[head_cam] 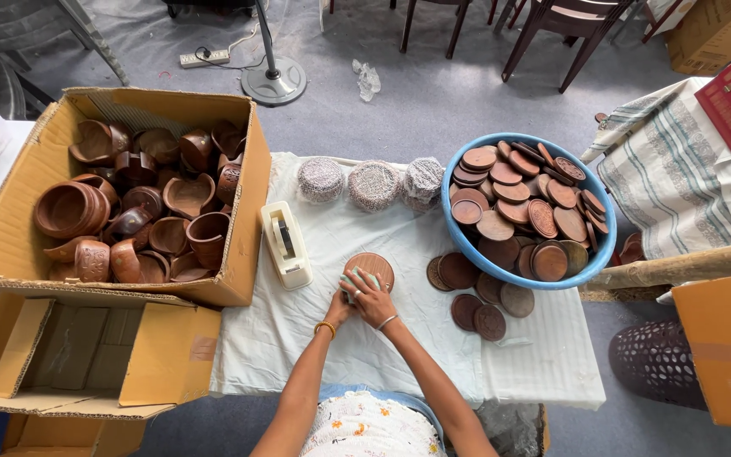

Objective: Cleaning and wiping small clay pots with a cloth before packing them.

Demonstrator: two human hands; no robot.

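On the desk (298, 338), draped in white cloth and seen from the head camera, both hands meet over one round brown wooden disc (370, 265) lying flat near the middle. Right hand (374, 300) lies on top, fingers curled around a pale green pad or cloth (357, 281) pressed to the disc's near edge; left hand (338, 306) sits just beside and partly beneath it, a gold bangle at the wrist, and whether its fingers grip the pad or only steady it I cannot tell. Judged step: rubbing or wiping the disc face, one piece at a time. Any stroke across the face would call for firm downward pressure and a hold on the disc so it does not slide on the cloth. Right of the hands, several like discs (475, 296) lie loose on the cloth, touching or overlapping, and beyond them a blue basin (458, 228) is heaped with more. Left of the hands stands a cream tape dispenser (285, 245), then an open cardboard box (10, 228) full of brown wooden cups and bowls. Three round woven bundles (372, 184) line the far edge. Chairs and a fan base stand on the grey floor beyond.
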